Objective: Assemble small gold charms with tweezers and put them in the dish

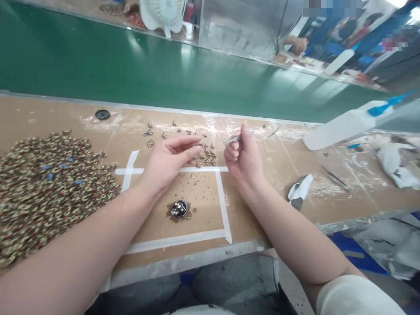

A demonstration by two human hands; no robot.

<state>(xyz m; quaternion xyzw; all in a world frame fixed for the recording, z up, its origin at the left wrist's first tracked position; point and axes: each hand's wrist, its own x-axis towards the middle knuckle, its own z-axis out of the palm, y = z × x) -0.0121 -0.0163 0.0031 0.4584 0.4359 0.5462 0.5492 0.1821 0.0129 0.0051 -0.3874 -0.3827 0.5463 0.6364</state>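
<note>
My left hand point(172, 159) reaches over several small brass-coloured metal pieces point(208, 153) on the brown work surface. Its thumb and fingers are drawn together in a pinch, and whatever lies between the tips is too small to make out. Closed in a fist with the thumb up, my right hand point(244, 155) grips slim metal tweezers point(233, 139), their point toward the left hand. Below and between the hands sits a small round dish point(179, 209) of dark liquid, with pale round spots in it and wet brown stains around it.
A large heap of small pieces point(55, 188) covers the left side. White tape point(223, 205) frames the dish. A black disc point(102, 114) lies near the back edge. To the right are a white bottle point(341, 127), a crumpled cloth point(300, 189) and other tweezers point(335, 178). Beyond runs a green belt point(147, 70).
</note>
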